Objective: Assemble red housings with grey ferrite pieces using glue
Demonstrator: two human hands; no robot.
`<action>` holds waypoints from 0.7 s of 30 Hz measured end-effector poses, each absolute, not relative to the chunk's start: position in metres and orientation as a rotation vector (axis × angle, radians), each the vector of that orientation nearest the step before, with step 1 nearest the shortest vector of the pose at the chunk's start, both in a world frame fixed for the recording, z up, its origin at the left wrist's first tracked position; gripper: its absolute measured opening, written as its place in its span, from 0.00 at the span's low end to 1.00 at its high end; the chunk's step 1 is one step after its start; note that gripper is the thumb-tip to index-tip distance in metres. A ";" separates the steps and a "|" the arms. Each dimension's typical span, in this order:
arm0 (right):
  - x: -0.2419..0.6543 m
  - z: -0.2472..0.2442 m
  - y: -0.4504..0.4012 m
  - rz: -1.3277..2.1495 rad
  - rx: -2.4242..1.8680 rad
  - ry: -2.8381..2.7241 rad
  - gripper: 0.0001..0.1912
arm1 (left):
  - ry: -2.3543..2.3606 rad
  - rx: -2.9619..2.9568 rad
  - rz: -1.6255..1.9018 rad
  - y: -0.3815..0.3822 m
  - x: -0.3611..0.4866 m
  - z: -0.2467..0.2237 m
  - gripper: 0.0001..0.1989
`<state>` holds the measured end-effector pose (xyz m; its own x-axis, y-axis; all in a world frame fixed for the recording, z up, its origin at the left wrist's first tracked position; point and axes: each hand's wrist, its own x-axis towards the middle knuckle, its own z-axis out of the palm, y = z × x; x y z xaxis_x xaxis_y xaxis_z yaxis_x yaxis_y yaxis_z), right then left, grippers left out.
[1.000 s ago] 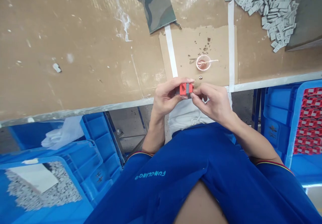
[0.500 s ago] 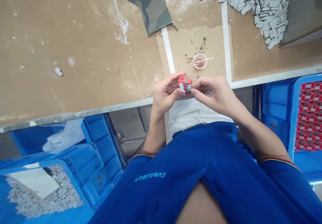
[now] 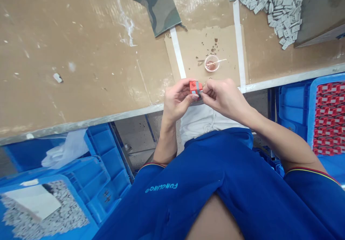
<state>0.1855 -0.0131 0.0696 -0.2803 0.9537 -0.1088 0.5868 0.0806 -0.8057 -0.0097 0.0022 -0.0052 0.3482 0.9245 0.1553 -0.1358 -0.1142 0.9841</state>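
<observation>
Red block (image 3: 193, 86) mid-frame, left hand (image 3: 174, 102) grip closed around it. Right hand (image 3: 228, 98) grip, nearly shut, pinches block's right end, now covering more of it; pinch detail hidden.

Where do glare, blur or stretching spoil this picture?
All in the head view: whitish glare on the tabletop near its upper middle; grey pieces at lower left look soft; the blue shirt seems stretched toward the corners; the red block is too small for fine detail.
</observation>
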 end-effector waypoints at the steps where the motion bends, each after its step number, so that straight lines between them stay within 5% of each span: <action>1: 0.185 0.072 -0.014 1.050 -1.521 -1.928 0.08 | 0.775 1.371 1.082 0.003 -0.010 -0.004 0.22; 6: 0.186 0.081 -0.033 0.895 -1.378 -1.861 0.02 | 0.715 1.309 1.180 -0.001 -0.005 0.004 0.24; 11: 0.184 0.071 -0.061 0.781 -1.230 -1.671 0.22 | 0.693 1.052 1.142 -0.028 0.016 0.015 0.26; 21: 0.208 0.099 -0.097 0.532 -1.355 -1.699 0.21 | 0.578 1.323 1.166 -0.044 0.034 0.060 0.20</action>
